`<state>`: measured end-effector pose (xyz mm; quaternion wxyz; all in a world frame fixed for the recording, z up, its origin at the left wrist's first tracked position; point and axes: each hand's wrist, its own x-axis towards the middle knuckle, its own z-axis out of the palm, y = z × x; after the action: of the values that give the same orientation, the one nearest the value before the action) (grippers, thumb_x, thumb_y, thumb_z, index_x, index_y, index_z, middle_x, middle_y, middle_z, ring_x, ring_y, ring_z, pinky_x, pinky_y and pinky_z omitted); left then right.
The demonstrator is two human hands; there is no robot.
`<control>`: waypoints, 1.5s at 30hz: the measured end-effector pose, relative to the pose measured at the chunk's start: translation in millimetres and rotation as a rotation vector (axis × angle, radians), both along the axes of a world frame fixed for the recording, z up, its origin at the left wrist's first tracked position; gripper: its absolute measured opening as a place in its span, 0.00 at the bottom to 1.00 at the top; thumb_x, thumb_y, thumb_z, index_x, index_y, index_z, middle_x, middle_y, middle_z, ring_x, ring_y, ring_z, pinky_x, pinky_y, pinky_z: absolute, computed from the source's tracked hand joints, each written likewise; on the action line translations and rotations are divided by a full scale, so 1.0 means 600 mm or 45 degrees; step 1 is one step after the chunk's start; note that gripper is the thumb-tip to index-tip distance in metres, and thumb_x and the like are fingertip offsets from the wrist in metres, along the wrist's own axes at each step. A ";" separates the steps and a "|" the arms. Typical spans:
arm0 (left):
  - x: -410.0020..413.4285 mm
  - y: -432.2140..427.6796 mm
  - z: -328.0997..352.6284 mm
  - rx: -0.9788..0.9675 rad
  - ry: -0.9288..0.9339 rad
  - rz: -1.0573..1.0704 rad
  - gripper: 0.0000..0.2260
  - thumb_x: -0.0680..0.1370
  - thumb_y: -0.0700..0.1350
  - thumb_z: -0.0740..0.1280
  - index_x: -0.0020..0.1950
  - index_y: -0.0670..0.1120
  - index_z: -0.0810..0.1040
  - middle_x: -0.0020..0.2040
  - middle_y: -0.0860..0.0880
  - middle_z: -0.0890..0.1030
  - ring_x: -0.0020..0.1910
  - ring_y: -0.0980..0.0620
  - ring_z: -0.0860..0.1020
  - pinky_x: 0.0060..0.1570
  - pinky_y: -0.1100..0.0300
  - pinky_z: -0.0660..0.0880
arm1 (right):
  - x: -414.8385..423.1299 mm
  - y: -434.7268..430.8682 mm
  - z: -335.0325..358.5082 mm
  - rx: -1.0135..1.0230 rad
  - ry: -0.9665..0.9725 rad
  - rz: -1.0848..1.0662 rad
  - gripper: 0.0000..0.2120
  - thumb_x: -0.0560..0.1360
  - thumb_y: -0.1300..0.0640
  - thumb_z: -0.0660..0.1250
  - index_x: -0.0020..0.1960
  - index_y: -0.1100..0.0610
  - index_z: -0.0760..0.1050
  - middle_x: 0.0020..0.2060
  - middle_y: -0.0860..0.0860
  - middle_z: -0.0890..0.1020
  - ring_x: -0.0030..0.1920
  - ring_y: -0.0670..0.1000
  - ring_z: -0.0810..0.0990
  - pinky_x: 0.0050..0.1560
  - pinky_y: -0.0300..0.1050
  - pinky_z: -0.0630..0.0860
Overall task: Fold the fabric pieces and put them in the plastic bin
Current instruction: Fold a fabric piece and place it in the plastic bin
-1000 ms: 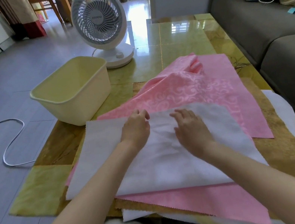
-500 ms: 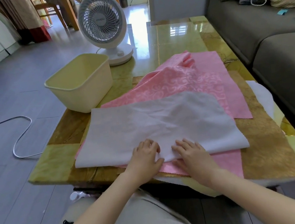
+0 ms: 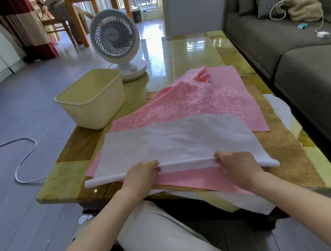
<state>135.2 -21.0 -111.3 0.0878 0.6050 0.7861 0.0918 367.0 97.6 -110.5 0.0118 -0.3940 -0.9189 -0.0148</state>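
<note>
Folding step: left hand [image 3: 141, 174] and right hand [image 3: 236, 160] fingers [image 3: 152, 164] clamped on white fabric's [image 3: 174, 141] rolled edge; next move should lay it evenly ahead of fingers.

We see plain white fabric [image 3: 174, 143] ahead of our left grip [image 3: 141, 175], swirl-patterned pink fabric [image 3: 189, 101] beyond it, a pale yellow bin [image 3: 95, 111] farther left.

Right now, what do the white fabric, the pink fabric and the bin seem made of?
The white fabric: thin matte cloth, possibly non-woven; its near edge curls into a soft roll. The pink fabric: cloth with slight sheen, damask-like paler swirls. The bin: smooth cream plastic, judging by its moulded rolled rim.
</note>
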 end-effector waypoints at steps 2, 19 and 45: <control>0.001 -0.004 0.012 -0.114 -0.048 -0.073 0.11 0.81 0.47 0.58 0.39 0.46 0.70 0.39 0.49 0.74 0.44 0.45 0.75 0.39 0.57 0.64 | 0.013 -0.002 0.004 0.003 -0.010 0.021 0.09 0.80 0.57 0.54 0.53 0.54 0.72 0.43 0.51 0.82 0.43 0.55 0.81 0.29 0.43 0.60; -0.050 0.115 0.045 -0.115 -0.076 0.158 0.11 0.80 0.47 0.59 0.53 0.44 0.78 0.50 0.44 0.80 0.49 0.44 0.77 0.45 0.54 0.72 | -0.057 0.121 0.050 -0.110 0.051 -0.139 0.12 0.81 0.53 0.56 0.57 0.57 0.73 0.56 0.55 0.79 0.56 0.58 0.77 0.49 0.48 0.70; -0.088 0.149 -0.011 -0.078 -0.054 0.115 0.09 0.81 0.47 0.57 0.56 0.46 0.74 0.57 0.48 0.74 0.59 0.47 0.71 0.58 0.51 0.64 | -0.126 0.156 0.005 -0.171 0.016 -0.086 0.12 0.79 0.51 0.59 0.56 0.56 0.76 0.58 0.53 0.75 0.62 0.54 0.71 0.59 0.47 0.67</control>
<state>82.1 68.5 -117.7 0.1186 0.5637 0.8131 0.0844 291.4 191.2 -107.3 -0.0092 -0.4247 -0.9039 0.0488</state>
